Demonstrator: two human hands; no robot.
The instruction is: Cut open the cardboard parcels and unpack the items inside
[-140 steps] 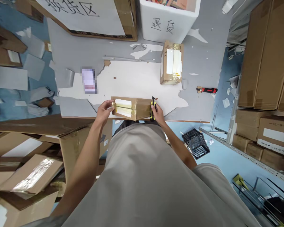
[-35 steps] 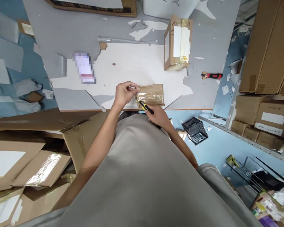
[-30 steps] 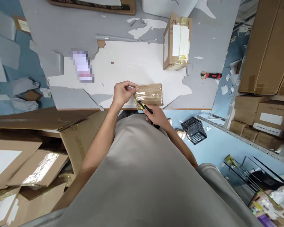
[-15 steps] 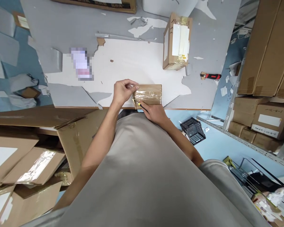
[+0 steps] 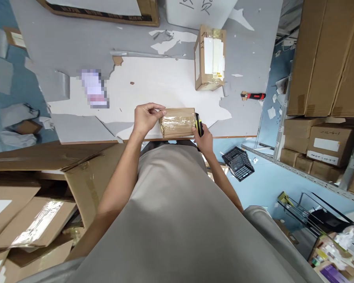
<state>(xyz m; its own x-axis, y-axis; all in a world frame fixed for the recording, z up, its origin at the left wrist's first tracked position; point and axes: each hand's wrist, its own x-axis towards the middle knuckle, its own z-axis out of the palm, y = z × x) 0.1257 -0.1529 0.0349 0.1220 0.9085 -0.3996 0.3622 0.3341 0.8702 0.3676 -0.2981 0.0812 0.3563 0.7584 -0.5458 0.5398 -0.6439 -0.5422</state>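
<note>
A small brown cardboard box [image 5: 178,122], its top covered in shiny clear tape, lies at the table's front edge. My left hand [image 5: 145,119] pinches the box's upper left corner between thumb and fingers. At the box's right end, my right hand [image 5: 204,138] is closed around a black and yellow utility knife [image 5: 198,124], which points away from me. The right thumb touches the box's lower right corner. Whether the knife's blade is out cannot be made out.
A taped carton [image 5: 210,59] stands behind the small box. A red and black cutter [image 5: 253,96] lies at right, a blurred phone-like item [image 5: 94,88] at left. Large cartons [image 5: 88,184] sit left of me; stacked boxes [image 5: 324,145] fill the right shelf. A black crate [image 5: 238,163] is on the floor.
My right hand has moved with the knife from the box's left end to its right end, and the knife now points away from me. My left hand keeps the same corner.
</note>
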